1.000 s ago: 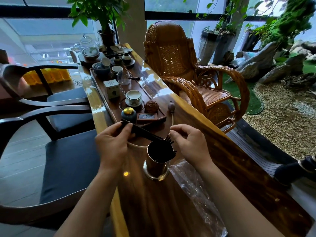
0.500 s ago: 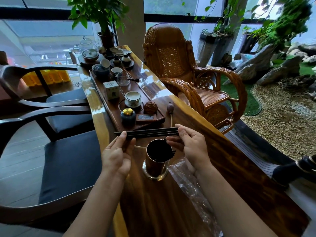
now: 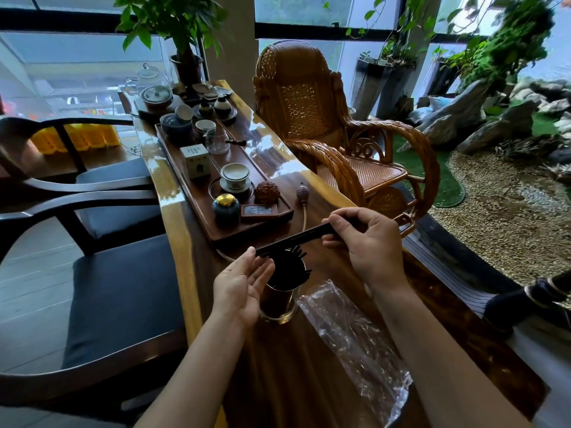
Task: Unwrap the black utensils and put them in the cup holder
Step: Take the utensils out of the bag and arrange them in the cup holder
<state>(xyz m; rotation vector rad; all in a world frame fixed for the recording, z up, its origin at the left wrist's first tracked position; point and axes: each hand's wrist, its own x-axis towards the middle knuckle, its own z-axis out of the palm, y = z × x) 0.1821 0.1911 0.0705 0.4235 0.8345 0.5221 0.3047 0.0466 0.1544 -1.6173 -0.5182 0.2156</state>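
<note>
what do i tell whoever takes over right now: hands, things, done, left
Right hand: grips one end of the black utensil bundle, held above the cup holder.
Left hand: open, fingertips at the bundle's other end.
Done: some black utensils stand in the cup holder; a clear wrapper lies on the table.
Left: put the bundle in the cup holder.

Tea tray point(image 3: 223, 236) close behind the cup holder point(image 3: 279, 304), its mouth crowded with black utensils point(image 3: 288, 267), wrapper point(image 3: 355, 335) alongside.
</note>
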